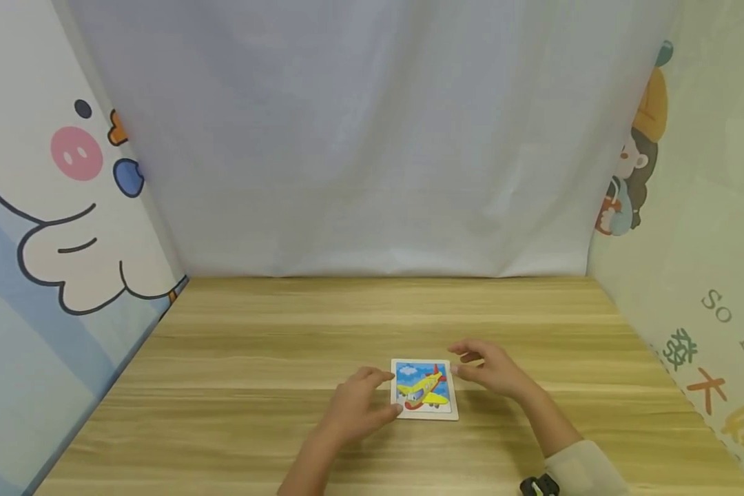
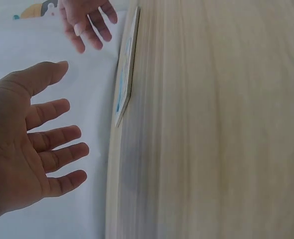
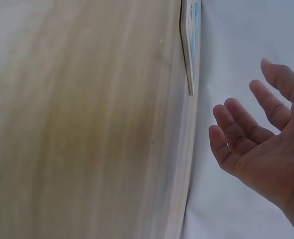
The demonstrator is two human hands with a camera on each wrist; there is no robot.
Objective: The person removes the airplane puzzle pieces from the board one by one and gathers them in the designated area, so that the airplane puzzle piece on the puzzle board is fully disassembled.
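A square picture puzzle [image 1: 423, 389] with a white border lies flat on the wooden table, showing a yellow and red airplane on blue sky. At its left side is my left hand [image 1: 355, 408], fingers spread and relaxed, holding nothing. My right hand [image 1: 491, 368] hovers by the upper right corner with loosely bent fingers and nothing in them. Both wrist views show a gap between palm and board; the left hand [image 2: 32, 139] and the right hand [image 3: 266, 134] appear raised above the table. The puzzle [image 2: 128, 67] is seen edge-on there, as a thin board.
The wood-grain table [image 1: 254, 344] extends around the puzzle on every side. A white curtain [image 1: 347, 138] hangs along its back edge. Printed cartoon panels stand at the left [image 1: 74, 227] and right [image 1: 688, 227]. A dark watch [image 1: 539, 485] sits near the right sleeve [image 1: 585, 468].
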